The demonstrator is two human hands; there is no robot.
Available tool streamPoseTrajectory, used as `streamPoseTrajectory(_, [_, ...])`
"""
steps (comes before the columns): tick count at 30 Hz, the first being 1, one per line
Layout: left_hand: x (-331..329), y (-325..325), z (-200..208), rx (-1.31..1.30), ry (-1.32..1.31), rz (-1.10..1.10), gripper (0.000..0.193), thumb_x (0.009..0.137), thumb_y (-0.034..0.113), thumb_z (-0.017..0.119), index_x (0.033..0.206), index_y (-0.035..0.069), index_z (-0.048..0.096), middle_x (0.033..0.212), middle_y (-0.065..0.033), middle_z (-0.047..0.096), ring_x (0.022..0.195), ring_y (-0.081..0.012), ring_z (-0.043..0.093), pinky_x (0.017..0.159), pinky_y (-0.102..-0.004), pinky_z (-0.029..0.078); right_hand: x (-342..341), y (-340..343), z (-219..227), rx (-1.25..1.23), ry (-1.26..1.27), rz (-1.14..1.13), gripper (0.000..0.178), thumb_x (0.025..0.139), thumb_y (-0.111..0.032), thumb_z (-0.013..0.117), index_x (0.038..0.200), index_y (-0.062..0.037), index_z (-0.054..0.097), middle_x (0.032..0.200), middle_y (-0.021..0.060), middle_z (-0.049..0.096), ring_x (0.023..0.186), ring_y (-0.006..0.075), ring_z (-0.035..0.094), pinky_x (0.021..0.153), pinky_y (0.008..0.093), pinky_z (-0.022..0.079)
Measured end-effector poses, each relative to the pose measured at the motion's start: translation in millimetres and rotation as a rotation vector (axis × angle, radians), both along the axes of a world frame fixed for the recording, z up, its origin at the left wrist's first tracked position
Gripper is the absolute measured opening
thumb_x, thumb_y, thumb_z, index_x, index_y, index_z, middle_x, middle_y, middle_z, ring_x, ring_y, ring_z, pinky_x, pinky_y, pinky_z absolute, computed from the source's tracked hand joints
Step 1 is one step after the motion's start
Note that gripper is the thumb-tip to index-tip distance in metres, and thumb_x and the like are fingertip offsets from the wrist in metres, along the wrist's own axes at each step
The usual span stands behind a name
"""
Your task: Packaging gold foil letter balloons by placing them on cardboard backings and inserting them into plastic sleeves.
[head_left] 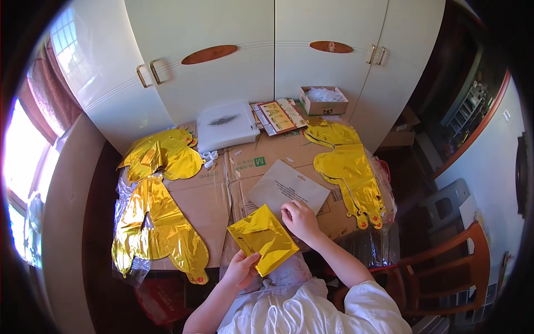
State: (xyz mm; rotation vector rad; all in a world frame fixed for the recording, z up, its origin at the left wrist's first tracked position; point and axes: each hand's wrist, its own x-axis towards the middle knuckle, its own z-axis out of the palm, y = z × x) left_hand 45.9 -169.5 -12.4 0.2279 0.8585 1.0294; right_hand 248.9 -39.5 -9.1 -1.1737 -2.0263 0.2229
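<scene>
My left hand point(242, 268) grips the lower left edge of a folded gold foil balloon point(264, 238), thumb on top, just over the table's near edge. My right hand point(300, 218) is curled closed to the right of that balloon. Its fingers are over the lower edge of a pale printed sheet point(286, 186) with a hang hole; whether they pinch anything is hidden. Flat gold foil balloons lie unfolded around: one at the right point(347, 172), one at the near left point(158, 225) and another gold balloon point(167, 153) at the far left.
Cardboard point(194, 200) covers the table. Along the back are a white plastic case point(225, 127), printed cards point(278, 117) and an open box point(324, 102) of white material. White cabinets point(222, 28) stand behind. A wooden chair point(445, 267) and a grey stool point(448, 203) are at right.
</scene>
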Motion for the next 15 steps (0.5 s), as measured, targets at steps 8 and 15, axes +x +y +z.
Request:
streamPoseTrajectory(8, [7.4,7.3,8.3,-0.011,-0.003,0.019,0.032,0.097,0.002,0.048,0.129,0.001,0.048,0.126,-0.0137,0.059,0.114,-0.0281,0.061,0.097,-0.0418,0.051,1.7,4.1,-3.5,-0.019,0.019,-0.044,0.009,0.079,-0.008,0.066,0.084,-0.0094,0.059,0.081,0.0057,0.06,0.079,0.0267,0.062,0.067,0.0381,0.052])
streamPoseTrajectory(15, [9.5,23.8,6.4,0.0,0.009,0.022,0.033,0.097,0.001,0.047,0.13,0.001,0.048,0.127,-0.0134,0.058,0.116,-0.0282,0.059,0.097,-0.0415,0.051,4.8,-2.6,-2.3,0.076,-0.089,0.059,0.007,0.078,-0.009,0.067,0.082,-0.0106,0.062,0.079,0.004,0.059,0.078,0.0249,0.061,0.067,0.0365,0.052])
